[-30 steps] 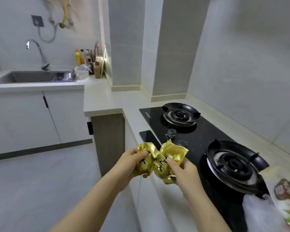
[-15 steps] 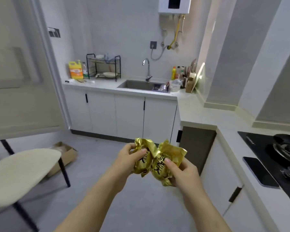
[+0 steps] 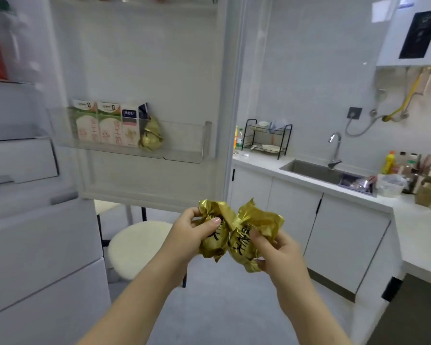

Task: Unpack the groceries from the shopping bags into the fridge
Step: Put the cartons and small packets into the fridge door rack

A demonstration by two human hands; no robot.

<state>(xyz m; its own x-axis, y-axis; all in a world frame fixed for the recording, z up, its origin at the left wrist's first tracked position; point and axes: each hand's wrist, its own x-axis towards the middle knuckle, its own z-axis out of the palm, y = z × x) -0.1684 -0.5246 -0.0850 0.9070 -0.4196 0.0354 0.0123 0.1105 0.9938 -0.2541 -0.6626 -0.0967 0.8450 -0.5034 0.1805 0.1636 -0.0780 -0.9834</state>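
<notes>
View swung to fridge door [image 3: 147,70]; left hand [image 3: 187,236], right hand [image 3: 283,256] grip upright gold packets [image 3: 245,245].

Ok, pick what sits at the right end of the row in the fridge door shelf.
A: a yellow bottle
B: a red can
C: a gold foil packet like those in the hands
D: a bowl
C: the shelf packet in gold foil stands in the door shelf just right of the cartons. It looks like the left packet that the left hand holds and the right packet that the right hand holds.
</notes>
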